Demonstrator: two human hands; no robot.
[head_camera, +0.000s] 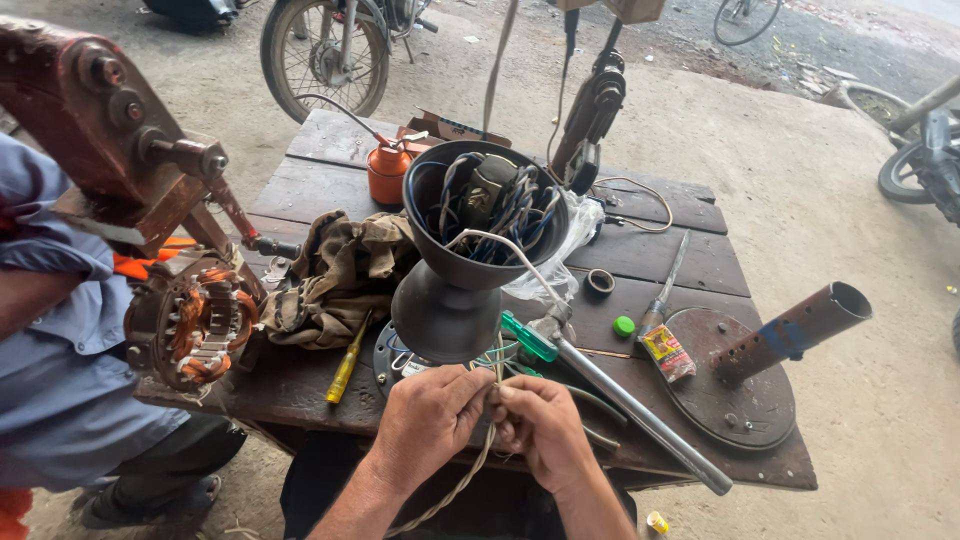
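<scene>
A pale twisted cord (478, 462) runs up between both hands at the near edge of the counter. A thin white wire (505, 245) arcs from it into the upright black cone-shaped fan housing (450, 290), whose open top holds tangled wiring.

Wooden table (690, 262): rag (340, 275), screwdrivers, perhaps glue.

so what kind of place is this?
Likely an open-air roadside repair stall: worn wooden table on bare ground, motor stator with copper windings, screwdrivers, parked motorbike. Both hands work a cord.
</scene>
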